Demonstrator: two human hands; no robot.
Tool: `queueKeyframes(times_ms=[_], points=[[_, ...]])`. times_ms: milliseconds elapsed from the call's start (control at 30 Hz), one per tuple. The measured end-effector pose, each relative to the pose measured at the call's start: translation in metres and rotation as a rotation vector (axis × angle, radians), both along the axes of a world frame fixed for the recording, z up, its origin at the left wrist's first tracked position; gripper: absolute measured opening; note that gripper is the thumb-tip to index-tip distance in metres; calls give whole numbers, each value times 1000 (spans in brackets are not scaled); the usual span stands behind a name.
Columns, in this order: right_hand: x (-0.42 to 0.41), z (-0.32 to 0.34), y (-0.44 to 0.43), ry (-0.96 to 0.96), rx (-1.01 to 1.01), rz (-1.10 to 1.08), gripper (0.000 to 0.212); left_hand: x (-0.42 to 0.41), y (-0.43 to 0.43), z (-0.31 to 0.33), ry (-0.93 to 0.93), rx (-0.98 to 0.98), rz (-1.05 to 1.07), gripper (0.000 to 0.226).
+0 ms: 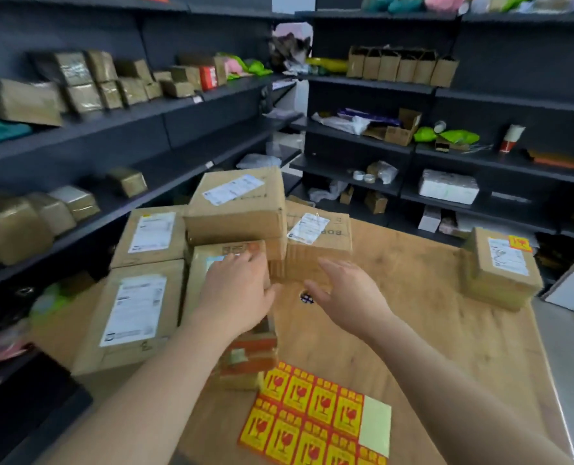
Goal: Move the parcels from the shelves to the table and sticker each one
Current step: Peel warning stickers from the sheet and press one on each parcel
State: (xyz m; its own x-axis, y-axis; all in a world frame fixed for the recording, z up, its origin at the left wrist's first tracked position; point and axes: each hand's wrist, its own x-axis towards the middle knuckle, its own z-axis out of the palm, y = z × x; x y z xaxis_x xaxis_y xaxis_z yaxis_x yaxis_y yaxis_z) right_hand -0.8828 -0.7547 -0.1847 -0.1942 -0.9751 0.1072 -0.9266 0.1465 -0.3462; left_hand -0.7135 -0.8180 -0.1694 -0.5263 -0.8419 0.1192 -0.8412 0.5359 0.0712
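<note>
Several brown cardboard parcels with white labels crowd the left half of the wooden table [413, 313]. My left hand [237, 293] lies with straight fingers on top of a tape-wrapped parcel [205, 273] in the middle of the group. My right hand [342, 297] hovers open just right of it, in front of a low box [315, 243] with a white label. A big box [238, 206] is stacked behind. A sheet of red-and-yellow fragile stickers [315, 414] lies at the table's near edge, one corner cell bare. One parcel [500, 270] at the right carries a fragile sticker.
Dark shelves [164, 129] run along the left and back walls, loaded with wrapped brown parcels [77, 82], paper bags [402, 65], coloured mailers and tape rolls. A small red-taped box [248, 357] sits under my left forearm. A small dark object [306, 297] lies on the table between my hands.
</note>
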Motion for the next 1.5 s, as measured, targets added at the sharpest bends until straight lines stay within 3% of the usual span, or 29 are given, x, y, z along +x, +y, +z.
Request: queueKeyframes(times_ms=[167, 367, 733, 1067, 1500], points=[[61, -18, -14, -79, 143, 37, 45, 83, -11, -21, -79, 178, 169, 46], [74, -43, -33, -198, 175, 4, 38, 101, -17, -36, -20, 222, 176, 46], [55, -48, -5, -351, 95, -44, 36, 79, 6, -24, 332, 307, 157, 51], [-29, -38, 125, -285, 7, -324, 36, -25, 76, -37, 343, 325, -150, 61], [-139, -108, 257, -284, 196, -597, 28, -176, 180, -112, 115, 552, -324, 50]])
